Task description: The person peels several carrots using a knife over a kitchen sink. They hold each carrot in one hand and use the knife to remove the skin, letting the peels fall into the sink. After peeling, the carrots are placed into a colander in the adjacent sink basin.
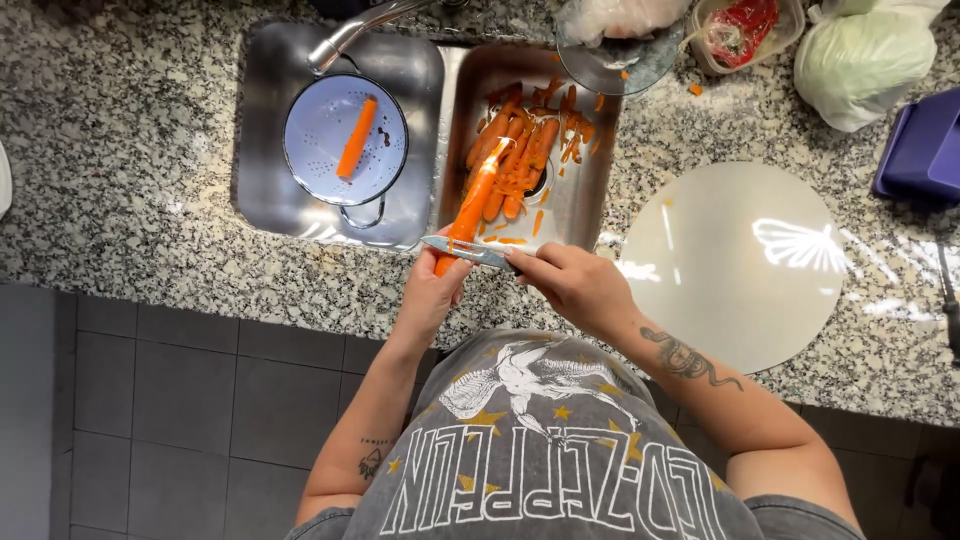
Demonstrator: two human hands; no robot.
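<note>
Both hands meet over the front edge of the sink. Left hand [432,290] is closed around the lower end of a carrot [472,205], which slants up and away over the right basin [590,190]. Right hand [575,285] pinches the handle of a peeler [462,250], fingers folded round it, the blade lying across the carrot just above the left hand's grip. A thin strip of peel curls off the carrot near its upper end.

Under the carrot, the right basin holds a heap of more carrots [520,150] and scattered orange peelings. In the left basin [270,190] sits a pale blue colander [310,140] with one peeled carrot [357,136] lying in it, below the tap [350,35].

On the speckled granite surface [130,150] to the right lies a round white board [740,260]. Further back stand a clear tub with something red [740,30], a pale green bagged bundle [865,60] and a dark blue container [925,150] at the edge of view.
</note>
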